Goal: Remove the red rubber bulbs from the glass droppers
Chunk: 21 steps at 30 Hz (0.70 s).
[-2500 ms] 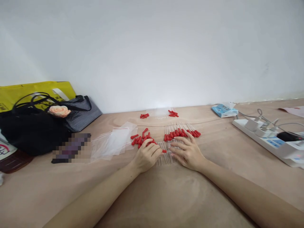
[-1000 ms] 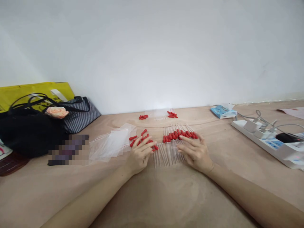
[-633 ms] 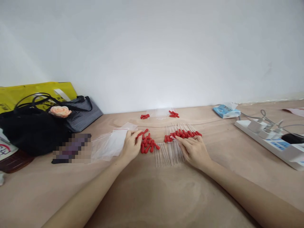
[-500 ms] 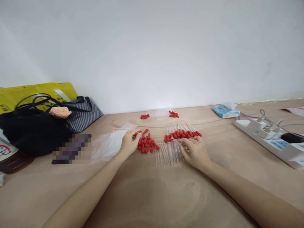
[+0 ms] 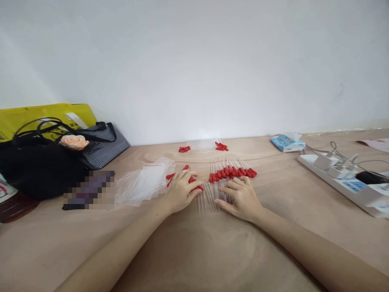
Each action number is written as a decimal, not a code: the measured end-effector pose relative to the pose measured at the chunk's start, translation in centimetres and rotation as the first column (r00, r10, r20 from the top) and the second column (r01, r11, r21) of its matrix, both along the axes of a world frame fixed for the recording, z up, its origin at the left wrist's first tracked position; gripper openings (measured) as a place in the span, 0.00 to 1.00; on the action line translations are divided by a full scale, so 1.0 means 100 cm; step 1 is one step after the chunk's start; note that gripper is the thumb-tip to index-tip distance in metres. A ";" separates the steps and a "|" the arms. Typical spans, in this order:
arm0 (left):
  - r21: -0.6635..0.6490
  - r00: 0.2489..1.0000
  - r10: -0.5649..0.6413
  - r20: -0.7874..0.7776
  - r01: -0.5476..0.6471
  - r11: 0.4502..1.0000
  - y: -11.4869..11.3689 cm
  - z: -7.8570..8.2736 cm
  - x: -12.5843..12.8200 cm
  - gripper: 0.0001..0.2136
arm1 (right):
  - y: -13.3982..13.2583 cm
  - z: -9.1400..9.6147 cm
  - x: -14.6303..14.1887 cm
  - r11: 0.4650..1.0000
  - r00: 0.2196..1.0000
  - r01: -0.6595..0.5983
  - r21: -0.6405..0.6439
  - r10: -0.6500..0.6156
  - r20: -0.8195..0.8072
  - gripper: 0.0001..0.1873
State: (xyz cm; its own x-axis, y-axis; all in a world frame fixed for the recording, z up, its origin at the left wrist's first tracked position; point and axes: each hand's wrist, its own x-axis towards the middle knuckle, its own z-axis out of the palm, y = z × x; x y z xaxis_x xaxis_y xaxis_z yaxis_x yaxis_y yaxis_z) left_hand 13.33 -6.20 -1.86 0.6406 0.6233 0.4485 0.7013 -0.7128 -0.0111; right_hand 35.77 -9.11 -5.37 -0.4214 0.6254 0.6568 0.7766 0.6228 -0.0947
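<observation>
My left hand (image 5: 180,194) lies over a pile of loose red rubber bulbs (image 5: 171,176), fingers outstretched, covering most of them. A few bulbs show past its fingertips and thumb. To the right, my right hand (image 5: 243,199) rests over a row of clear thin glass tubes (image 5: 206,198), thumb and fingers apart, with the row's right end hidden beneath it. Nothing shows held in either hand. Just beyond the tubes lies a fanned row of droppers (image 5: 229,172), red bulbs toward me and clear stems pointing to the wall.
Clear zip bags (image 5: 142,184) lie left of the bulbs. Smaller red bulb groups (image 5: 184,149) sit near the wall beside clear plastic. A power strip (image 5: 337,180) with chargers and a blue tissue pack (image 5: 287,142) are on the right. Bags (image 5: 105,146) and a blurred dark object (image 5: 88,190) stand left.
My left hand has moved right and spread over the bulb pile, no longer pinching a bulb. My right hand has let go of the glass tube and flattened onto the tube row.
</observation>
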 end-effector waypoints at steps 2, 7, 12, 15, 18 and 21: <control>0.032 0.998 -0.009 -0.062 0.011 0.999 0.000 -0.002 0.003 0.10 | -0.001 0.001 0.000 1.000 1.000 -0.016 -0.024 0.017 0.016 0.18; 0.058 0.992 -0.045 -0.122 0.052 0.997 0.005 -0.007 0.003 0.10 | -0.001 0.003 0.000 0.997 0.998 -0.031 -0.064 0.035 0.059 0.23; -0.004 0.998 -0.031 -0.063 0.030 1.000 0.008 -0.001 0.011 0.07 | -0.002 0.003 0.000 0.997 0.996 -0.043 -0.071 0.048 0.070 0.26; -0.030 0.997 0.071 0.006 -0.071 0.997 0.023 0.008 0.016 0.08 | -0.003 0.003 0.001 0.996 0.997 -0.046 -0.074 0.050 0.058 0.27; -0.080 0.983 0.162 -0.083 -0.168 0.982 0.050 0.017 0.016 0.09 | -0.003 0.002 0.003 0.997 0.999 -0.043 -0.067 0.044 0.024 0.24; -0.208 0.962 0.145 -0.231 -0.195 0.959 0.075 0.021 0.011 0.09 | -0.003 0.002 0.005 0.999 1.000 -0.029 -0.033 0.029 -0.010 0.21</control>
State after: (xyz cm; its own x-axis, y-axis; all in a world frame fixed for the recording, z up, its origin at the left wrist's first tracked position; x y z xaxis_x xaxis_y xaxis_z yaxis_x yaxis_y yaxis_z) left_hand 14.42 1.26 0.26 0.5807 0.8005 0.1485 0.8113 -0.5841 -0.0242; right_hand 36.29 -9.40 -5.22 -0.4335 0.6344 0.6401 0.7572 0.6415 -0.1229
